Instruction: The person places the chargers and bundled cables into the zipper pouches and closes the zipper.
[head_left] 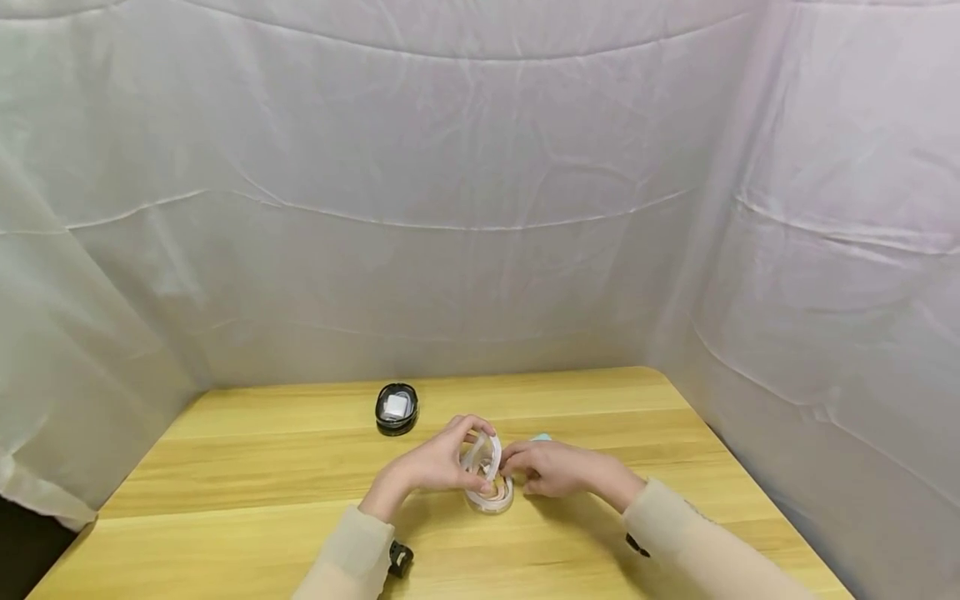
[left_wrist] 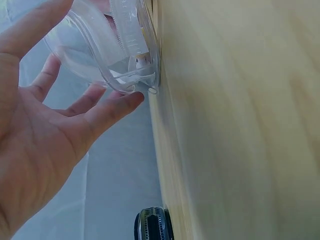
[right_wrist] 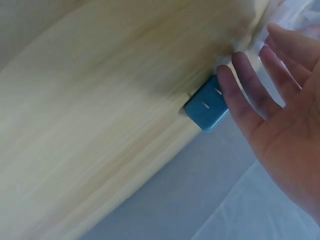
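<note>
My left hand (head_left: 435,467) grips the raised lid of a small clear plastic case (head_left: 491,503) between thumb and fingers. The case stands tilted open on the table, with pale contents inside that are hard to make out. In the left wrist view, the clear case (left_wrist: 92,60) lies within the spread fingers. Beside the case, on its right, is my right hand (head_left: 551,467), its fingers loosely bent at the rim. Just past those fingers lies a blue plug adapter (right_wrist: 205,107) with two prongs, mostly hidden by the hand in the head view (head_left: 542,437).
A black-rimmed oval case (head_left: 396,425) with a white adapter (head_left: 395,406) inside stands at the back, left of my hands. The wooden table (head_left: 262,467) is bordered by hanging pale cloth (head_left: 450,275) at the back and sides.
</note>
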